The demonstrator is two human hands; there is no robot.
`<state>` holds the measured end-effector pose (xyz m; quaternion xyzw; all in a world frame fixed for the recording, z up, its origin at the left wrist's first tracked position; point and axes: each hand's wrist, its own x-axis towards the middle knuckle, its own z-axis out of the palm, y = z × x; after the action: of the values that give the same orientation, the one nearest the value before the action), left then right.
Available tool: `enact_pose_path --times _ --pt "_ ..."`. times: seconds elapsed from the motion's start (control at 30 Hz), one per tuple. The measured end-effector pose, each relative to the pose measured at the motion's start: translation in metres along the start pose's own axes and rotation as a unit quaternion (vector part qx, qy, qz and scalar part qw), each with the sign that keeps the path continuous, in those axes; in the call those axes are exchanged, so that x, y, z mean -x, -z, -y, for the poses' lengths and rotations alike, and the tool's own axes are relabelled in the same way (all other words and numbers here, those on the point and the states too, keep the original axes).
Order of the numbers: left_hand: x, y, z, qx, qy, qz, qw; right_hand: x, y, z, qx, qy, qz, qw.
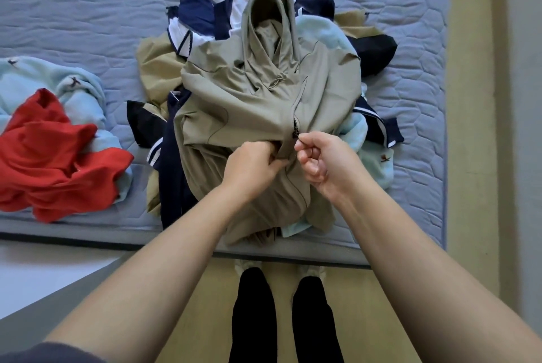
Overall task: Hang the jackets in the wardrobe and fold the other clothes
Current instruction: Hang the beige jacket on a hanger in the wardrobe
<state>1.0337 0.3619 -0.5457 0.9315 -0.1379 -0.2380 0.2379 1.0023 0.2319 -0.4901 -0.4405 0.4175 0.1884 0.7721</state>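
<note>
I'm looking down at a khaki hooded jacket [249, 92] lying face up on top of a heap of clothes [199, 10] on the bed [88, 10], close to the near edge. Its thin, smooth fabric is creased in soft folds. The hood [272, 10] stands up in a peak at the far end, and the lower hem hangs over the mattress edge. A dark zip line runs down the front to a small dark zipper pull [294, 135].

The left hand [255, 163] has its fingers [265, 157] curled into a bunch of the jacket fabric just left of the zip. The right hand [325, 160] is closed, with thumb and forefinger pinched at the zipper pull and the other fingers tucked in.

Navy, white, tan and black pieces stick out from under the jacket. A red garment [52, 157] lies on a pale blue fleece [79, 90] well to the left.
</note>
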Motion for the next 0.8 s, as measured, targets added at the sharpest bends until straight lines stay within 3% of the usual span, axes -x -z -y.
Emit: enact_pose_path --times 0.37,0.6,0.67,0.77,0.8 --pt "0.021 -0.034 0.026 -0.137 0.026 0.096 0.986 0.008 0.003 -0.015 -0.013 0.000 -0.028 1.000" --pt "0.011 0.013 0.030 -0.055 0.091 0.233 0.967 0.024 -0.012 -0.001 0.098 0.034 -0.004 0.995" --pt "0.008 0.050 0.018 0.002 0.117 0.169 0.979 0.031 -0.012 0.002 0.116 0.043 -0.013 0.992" --pt "0.004 0.101 -0.019 0.140 0.132 -0.020 0.981 0.043 -0.011 -0.001 0.137 0.062 -0.022 0.988" --pt "0.002 0.112 -0.034 0.163 0.122 -0.039 0.978 0.047 -0.012 -0.002 0.148 0.065 -0.028 0.986"
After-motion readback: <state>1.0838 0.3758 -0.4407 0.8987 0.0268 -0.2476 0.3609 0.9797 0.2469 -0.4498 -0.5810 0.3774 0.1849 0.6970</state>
